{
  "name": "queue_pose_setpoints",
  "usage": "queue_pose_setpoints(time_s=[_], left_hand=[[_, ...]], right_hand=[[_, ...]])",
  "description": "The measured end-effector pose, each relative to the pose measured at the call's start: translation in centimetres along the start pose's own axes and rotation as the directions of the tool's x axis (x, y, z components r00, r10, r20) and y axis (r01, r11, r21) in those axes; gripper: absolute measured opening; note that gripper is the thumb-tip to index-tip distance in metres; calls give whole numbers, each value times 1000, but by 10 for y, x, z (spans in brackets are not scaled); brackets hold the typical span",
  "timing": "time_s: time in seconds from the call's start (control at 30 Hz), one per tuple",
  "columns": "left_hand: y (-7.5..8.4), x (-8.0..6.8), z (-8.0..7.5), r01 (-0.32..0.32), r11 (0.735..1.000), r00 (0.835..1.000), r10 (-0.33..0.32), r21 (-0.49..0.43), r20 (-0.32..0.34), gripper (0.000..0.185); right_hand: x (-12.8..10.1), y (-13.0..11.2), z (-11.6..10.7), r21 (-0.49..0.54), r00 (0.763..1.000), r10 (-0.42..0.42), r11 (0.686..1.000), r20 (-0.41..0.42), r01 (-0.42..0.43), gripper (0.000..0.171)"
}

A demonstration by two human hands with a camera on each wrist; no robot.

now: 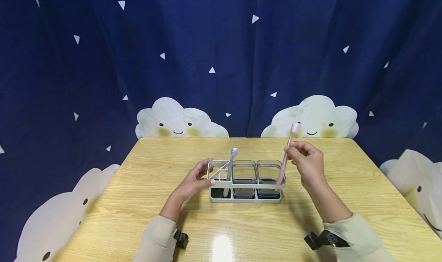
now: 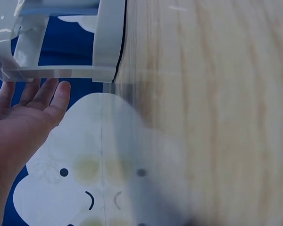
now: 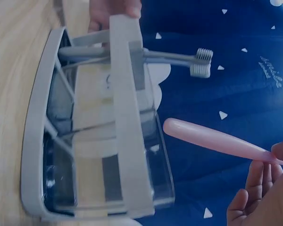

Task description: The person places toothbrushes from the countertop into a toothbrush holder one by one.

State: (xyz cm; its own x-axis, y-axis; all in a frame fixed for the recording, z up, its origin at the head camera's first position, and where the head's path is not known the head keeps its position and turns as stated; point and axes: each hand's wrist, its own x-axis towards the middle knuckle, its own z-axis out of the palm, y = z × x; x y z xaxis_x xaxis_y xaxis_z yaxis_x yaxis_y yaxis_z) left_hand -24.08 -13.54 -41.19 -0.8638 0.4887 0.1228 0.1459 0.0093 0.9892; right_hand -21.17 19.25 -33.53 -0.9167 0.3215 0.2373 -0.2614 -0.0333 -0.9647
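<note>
My right hand (image 1: 307, 164) pinches a pink toothbrush (image 1: 283, 168) between thumb and fingers, bristles up. In the right wrist view the rounded handle end of that toothbrush (image 3: 203, 137) is apart from the white toothbrush holder (image 3: 127, 117), just above its rim level. My left hand (image 1: 193, 181) grips the left end of the holder (image 1: 245, 185), thumb at the front rail and fingers behind. A grey-blue toothbrush (image 1: 230, 166) stands tilted in the holder's divided left section. Two clear cups sit in the middle and right sections, the right cup (image 1: 269, 173) nearest the pink toothbrush.
The holder stands on a light wooden table (image 1: 138, 200). A dark blue curtain (image 1: 221, 35) with white triangles and smiling clouds hangs behind the table and at both sides. Black straps with small devices sit on both wrists.
</note>
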Motion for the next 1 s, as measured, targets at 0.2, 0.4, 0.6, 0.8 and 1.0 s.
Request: queue_pose_setpoints(time_s=[0.2,0.4,0.6,0.8,1.0], left_hand=[[0,0,-1,3,1000,1000,-3,-1,8,73],[-1,1,-1,6,1000,1000,-6,2,3,74],[-1,0,-2,5,1000,1000,-5,0,6,74],[-2,0,-2,4,1000,1000,-4,-3,3,75],[-3,1,-2,3,1000,1000,-3,1,5,74]], right_hand=[[-3,-6,13,39,999,-17,999,38,16,7],[-4,-9,24,45,998,-12,999,56,10,8],[-5,-9,34,58,997,-24,998,75,20,10],[-7,-9,43,108,993,-46,994,110,34,10],[-10,-9,48,121,992,-35,992,123,20,11]])
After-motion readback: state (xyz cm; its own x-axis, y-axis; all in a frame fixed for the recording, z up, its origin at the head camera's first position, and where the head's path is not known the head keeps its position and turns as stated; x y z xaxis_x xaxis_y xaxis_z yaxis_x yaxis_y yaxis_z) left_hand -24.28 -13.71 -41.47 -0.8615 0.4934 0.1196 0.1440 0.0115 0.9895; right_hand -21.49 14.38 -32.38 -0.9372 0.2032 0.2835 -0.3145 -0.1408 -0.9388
